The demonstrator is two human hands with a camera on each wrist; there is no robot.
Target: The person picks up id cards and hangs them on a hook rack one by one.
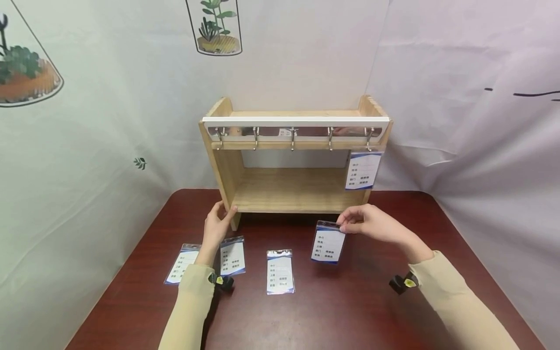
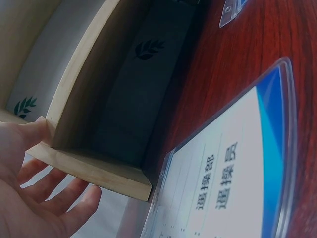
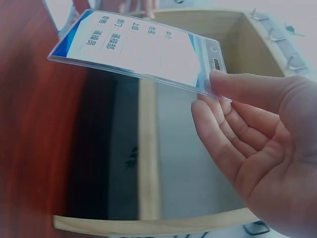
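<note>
My right hand (image 1: 365, 222) pinches a clear badge holder (image 1: 328, 243) by its top corner, thumb against fingers. The card inside is white with blue corners and printed text; it hangs in front of the wooden shelf rack (image 1: 288, 187), above the table. In the right wrist view the holder (image 3: 133, 49) shows its slot near the thumb. My left hand (image 1: 215, 226) grips the rack's left side panel (image 2: 74, 74) low down, thumb on the front edge and fingers around the outer side. Another badge holder (image 1: 363, 170) hangs from the rightmost metal hook (image 1: 369, 138).
Three more badge holders lie on the dark red table (image 1: 332, 311): one in the middle (image 1: 280, 272), one beside my left wrist (image 1: 232, 256), one partly behind that forearm (image 1: 181, 265). Several hooks line the rack's white front rail (image 1: 273, 121). Printed cloth (image 1: 87, 146) hangs behind.
</note>
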